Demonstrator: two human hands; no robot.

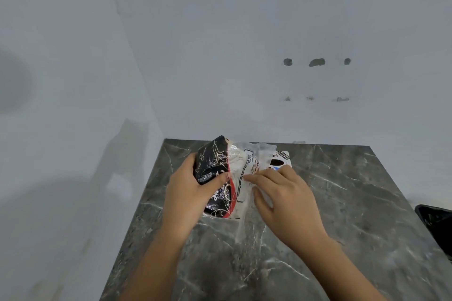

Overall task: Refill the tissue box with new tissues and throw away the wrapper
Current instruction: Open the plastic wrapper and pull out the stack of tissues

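A pack of tissues in a black, red and clear plastic wrapper (pixel 215 166) is held above the grey marble table (pixel 342 215). My left hand (pixel 186 193) grips its black end, thumb across the front. My right hand (pixel 281 195) pinches the clear side of the wrapper, and a loose clear flap hangs down below it to the table. Behind my right hand a white tissue box (pixel 281 160) with dark printing lies on the table, mostly hidden by the pack and my fingers.
The table stands in a corner, with pale walls behind it and to its left. A black object (pixel 437 227) sits at the table's right edge, cut off by the frame. Three holes mark the back wall.
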